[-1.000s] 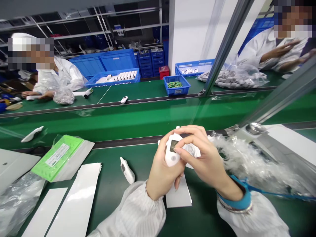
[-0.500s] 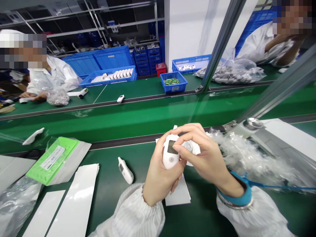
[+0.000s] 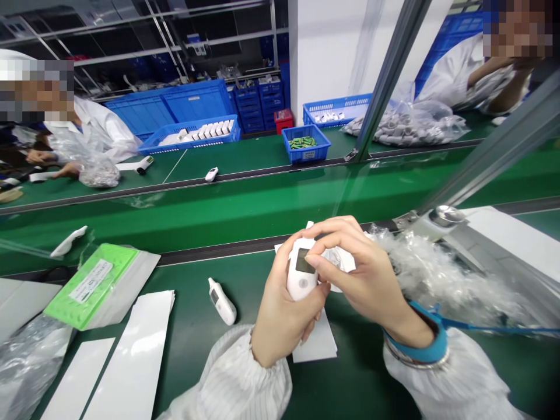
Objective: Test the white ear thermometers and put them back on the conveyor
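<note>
A white handheld device [image 3: 301,281] with a dark screen is upright in my left hand [image 3: 282,309], whose fingers wrap round its body. My right hand [image 3: 365,274] has thumb and fingers closed at the upper right of the same device, the thumb tip at the screen's edge. White sheets [image 3: 317,344] lie on the green table below my hands. To the left, a second white device [image 3: 223,303] lies on the table, touched by neither hand.
White strips [image 3: 135,344] and a green pack [image 3: 91,283] lie left. Clear plastic bags [image 3: 446,286] are heaped right, beside a metal-topped container [image 3: 446,216]. Behind a clear panel are a small blue bin [image 3: 306,153], blue trays [image 3: 196,140] and two people in white.
Both hands keep their hold on the device. Across the bench, one hand of the person at the left has lifted away from the white part. The view has shifted slightly.
</note>
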A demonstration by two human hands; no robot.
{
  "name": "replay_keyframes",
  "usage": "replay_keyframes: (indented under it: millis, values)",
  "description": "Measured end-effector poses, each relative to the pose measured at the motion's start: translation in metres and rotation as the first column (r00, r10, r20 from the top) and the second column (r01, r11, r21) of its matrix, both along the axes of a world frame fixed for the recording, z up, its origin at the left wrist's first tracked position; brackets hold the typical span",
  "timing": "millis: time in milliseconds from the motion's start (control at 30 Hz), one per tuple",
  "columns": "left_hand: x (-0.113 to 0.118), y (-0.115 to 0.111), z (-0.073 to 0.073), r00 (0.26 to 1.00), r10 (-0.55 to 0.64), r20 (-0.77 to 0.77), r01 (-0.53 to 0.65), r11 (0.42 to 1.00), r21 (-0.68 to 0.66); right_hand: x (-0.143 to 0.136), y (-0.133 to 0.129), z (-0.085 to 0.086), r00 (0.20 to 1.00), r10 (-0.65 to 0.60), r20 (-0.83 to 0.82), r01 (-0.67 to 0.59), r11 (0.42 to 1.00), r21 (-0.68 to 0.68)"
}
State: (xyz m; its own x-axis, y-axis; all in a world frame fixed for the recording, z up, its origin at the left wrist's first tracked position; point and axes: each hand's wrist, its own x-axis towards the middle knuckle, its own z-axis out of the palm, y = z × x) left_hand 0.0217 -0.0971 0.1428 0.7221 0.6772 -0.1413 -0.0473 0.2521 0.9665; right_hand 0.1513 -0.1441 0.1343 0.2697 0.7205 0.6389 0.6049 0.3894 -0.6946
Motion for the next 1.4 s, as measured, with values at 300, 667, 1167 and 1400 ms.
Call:
replay_keyframes:
  millis: [300,667,1167,1400]
  values:
    - [0.000,-0.001,0.001,0.999,0.002,-0.037,-0.001,1.000,0.014,0.001,0.000,-0.001,0.999,-0.003,0.034,0.002,1.000,0.009]
    - [-0.004,0.006,-0.017,0.981,-0.062,0.186,0.062,0.998,0.007,0.005,0.004,-0.009,0.979,-0.122,-0.166,0.136,0.988,0.074]
    - [-0.006,0.003,-0.016,0.970,-0.177,0.164,0.183,0.983,-0.020,0.007,0.006,-0.003,0.925,-0.070,-0.375,0.004,0.985,-0.174]
    - [0.012,0.105,-0.001,0.937,-0.128,-0.326,0.208,0.951,0.227,0.024,-0.015,0.012,0.870,-0.276,-0.409,0.274,0.960,-0.065]
